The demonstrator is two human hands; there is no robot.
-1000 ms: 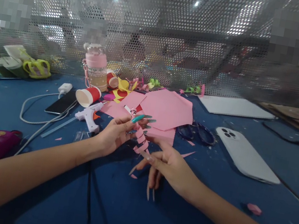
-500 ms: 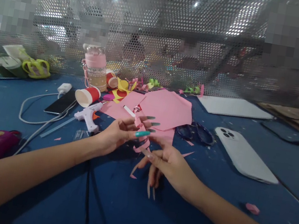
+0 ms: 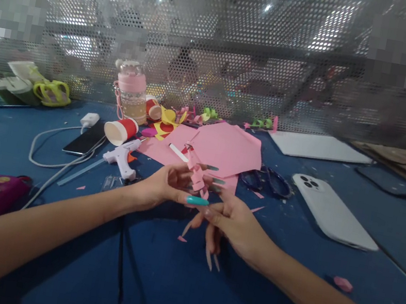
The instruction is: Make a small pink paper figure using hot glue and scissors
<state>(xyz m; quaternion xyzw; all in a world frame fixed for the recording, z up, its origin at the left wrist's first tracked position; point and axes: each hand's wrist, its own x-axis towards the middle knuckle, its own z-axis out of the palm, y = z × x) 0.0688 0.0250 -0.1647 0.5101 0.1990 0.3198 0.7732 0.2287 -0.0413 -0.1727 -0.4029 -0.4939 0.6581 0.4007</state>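
A curled pink paper strip (image 3: 197,176) lies across the fingers of my left hand (image 3: 166,182), whose thumb with a teal nail stretches along its near end. My right hand (image 3: 238,229) meets the left thumb's tip with thumb and index finger pinched at the strip's lower end, its other long-nailed fingers hanging down. What sits exactly inside the pinch is partly hidden. Behind the hands lie pink paper sheets (image 3: 227,148) and a white marker-like stick (image 3: 178,152). Dark blue-handled scissors (image 3: 278,183) rest partly by the sheets.
Left of the hands are a white glue gun (image 3: 122,157), a red paper cup (image 3: 126,130), a black phone (image 3: 85,139) and a pink-lidded bottle (image 3: 131,89). A white phone (image 3: 334,212) lies right. A perforated metal screen (image 3: 217,70) stands behind the blue table (image 3: 170,293).
My left thumb has come down and right, from across the strip to beside my right fingertips. More of the curled strip now shows above it. The view has shifted slightly.
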